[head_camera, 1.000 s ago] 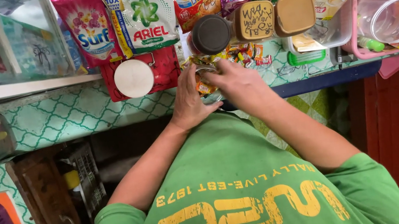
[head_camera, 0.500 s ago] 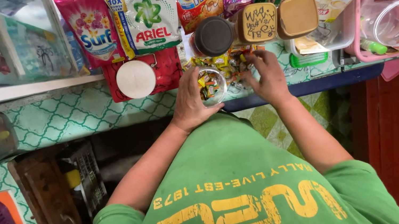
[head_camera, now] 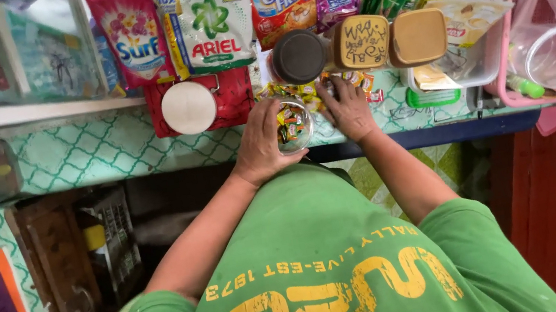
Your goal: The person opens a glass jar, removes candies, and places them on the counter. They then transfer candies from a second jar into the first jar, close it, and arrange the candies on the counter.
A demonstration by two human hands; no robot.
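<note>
Left hand [head_camera: 262, 142] wrapped around clear candy jar [head_camera: 293, 125], right hand [head_camera: 348, 111] fingers curled into loose wrapped candies [head_camera: 305, 91] on patterned counter [head_camera: 105, 158], grip unclear.

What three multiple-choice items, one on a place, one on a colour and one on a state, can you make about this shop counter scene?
1. Where is the white round lid?
A. on the red box
B. on the floor
C. inside the pink basket

2. What colour is the shirt?
A. blue
B. green
C. white

3. What does the left hand do?
A. hangs free
B. grips the small clear jar
C. rests on the shelf

Key: 1 A, the lid lies on the red box. 2 B, green cloth with yellow print. 3 B, its fingers wrap the small clear jar while the right hand lies on the loose candies.
</note>
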